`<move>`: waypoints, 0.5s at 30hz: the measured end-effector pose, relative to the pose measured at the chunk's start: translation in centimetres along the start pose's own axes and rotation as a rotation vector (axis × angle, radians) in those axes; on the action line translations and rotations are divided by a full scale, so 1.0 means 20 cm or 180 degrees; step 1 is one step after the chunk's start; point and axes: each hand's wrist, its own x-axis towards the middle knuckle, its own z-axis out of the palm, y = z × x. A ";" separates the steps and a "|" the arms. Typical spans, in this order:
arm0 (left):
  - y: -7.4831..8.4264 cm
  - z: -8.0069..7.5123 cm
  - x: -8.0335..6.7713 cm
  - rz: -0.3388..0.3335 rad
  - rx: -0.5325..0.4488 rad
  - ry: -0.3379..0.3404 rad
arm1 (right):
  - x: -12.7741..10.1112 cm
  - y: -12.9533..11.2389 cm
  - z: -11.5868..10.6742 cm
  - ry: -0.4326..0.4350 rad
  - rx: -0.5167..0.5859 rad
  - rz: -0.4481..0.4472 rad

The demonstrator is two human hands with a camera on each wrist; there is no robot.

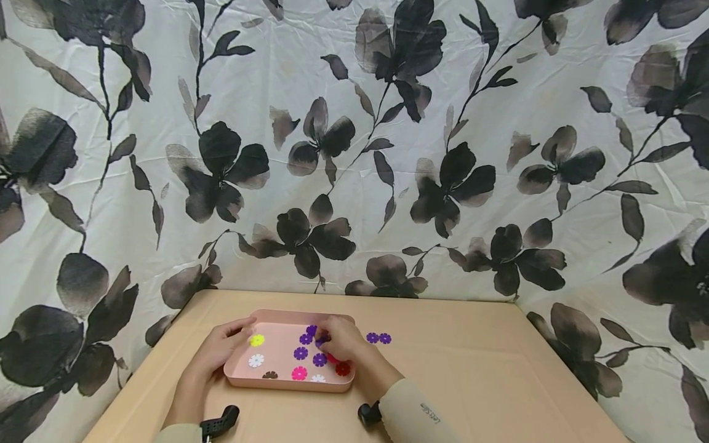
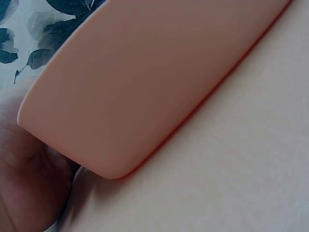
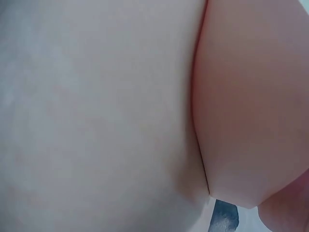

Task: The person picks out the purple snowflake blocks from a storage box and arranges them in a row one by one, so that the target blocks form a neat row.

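A pink tray (image 1: 277, 383) rests on the table with small flower-shaped pieces inside it. My left hand (image 1: 217, 349) holds its left end, with the fingers at the rim; the left wrist view shows the palm (image 2: 29, 169) against the tray's end. Inside the tray my right hand (image 1: 342, 338) reaches over the right half, its bent fingertips down at a purple flower piece (image 1: 319, 342). Whether they pinch it is hidden. Other purple flowers (image 1: 301, 353) lie close by. In the right wrist view, only a bit of the hand (image 3: 287, 208) shows beyond the tray wall (image 3: 251, 106).
Two purple flowers (image 1: 379, 338) lie side by side on the table (image 1: 471, 369), right of the tray. The tray also holds a yellow flower (image 1: 257, 340), white ones (image 1: 256, 360), a brown (image 1: 269, 375), a pink (image 1: 299, 373) and a red one (image 1: 343, 368). A floral cloth (image 1: 388, 215) hangs behind.
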 end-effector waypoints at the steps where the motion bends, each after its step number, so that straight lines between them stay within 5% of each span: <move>1: 0.00 0.00 0.00 -0.0003 0.0007 -0.0001 | 0.00 0.00 0.00 0.0001 0.0010 -0.0011; 15: 0.00 0.00 0.01 0.0014 0.0025 0.0012 | -0.02 0.01 -0.02 0.0070 0.0297 -0.0076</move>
